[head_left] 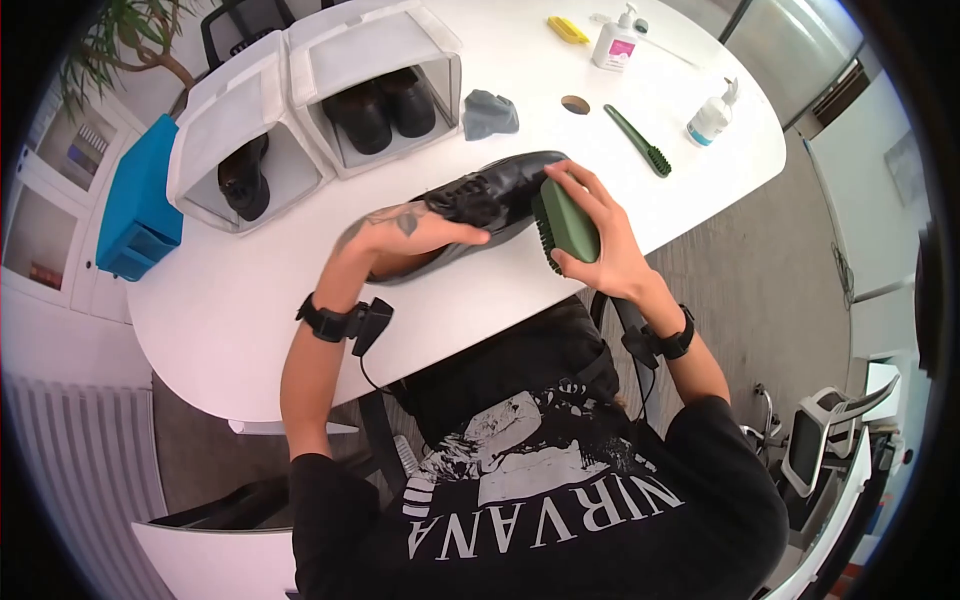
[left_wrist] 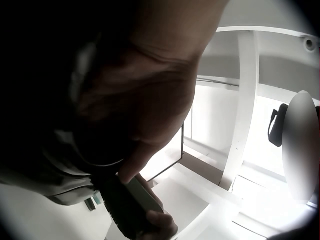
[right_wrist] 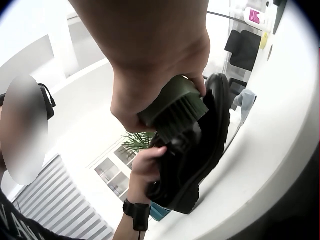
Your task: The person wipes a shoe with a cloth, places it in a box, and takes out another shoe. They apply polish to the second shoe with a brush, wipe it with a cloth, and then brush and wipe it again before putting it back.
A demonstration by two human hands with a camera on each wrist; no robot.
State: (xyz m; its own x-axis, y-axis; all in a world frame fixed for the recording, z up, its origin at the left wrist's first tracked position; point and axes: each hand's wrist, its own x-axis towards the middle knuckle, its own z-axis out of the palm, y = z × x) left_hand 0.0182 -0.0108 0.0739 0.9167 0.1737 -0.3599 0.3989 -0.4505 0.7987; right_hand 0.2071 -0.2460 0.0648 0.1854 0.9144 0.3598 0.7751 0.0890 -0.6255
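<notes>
A black lace-up shoe (head_left: 522, 183) is held over the near part of the white table, its toe pointing right. My left hand (head_left: 425, 230) grips it by the laced middle, thumb along the near side and the other fingers hidden by the shoe. My right hand (head_left: 618, 238) holds a green brush (head_left: 574, 224) by its block, fingers over the far end and thumb at the near end. In the right wrist view the dark bristles (right_wrist: 181, 117) face the shoe's upper, overlapping it near the laces.
Two white shoe boxes (head_left: 376, 50) with black shoes (head_left: 368, 115) inside stand at the back left, beside a blue bin (head_left: 140, 215). A grey cloth (head_left: 490, 115), a green long-handled brush (head_left: 638, 140), a yellow item (head_left: 568, 30) and pump bottles (head_left: 615, 42) lie or stand farther back.
</notes>
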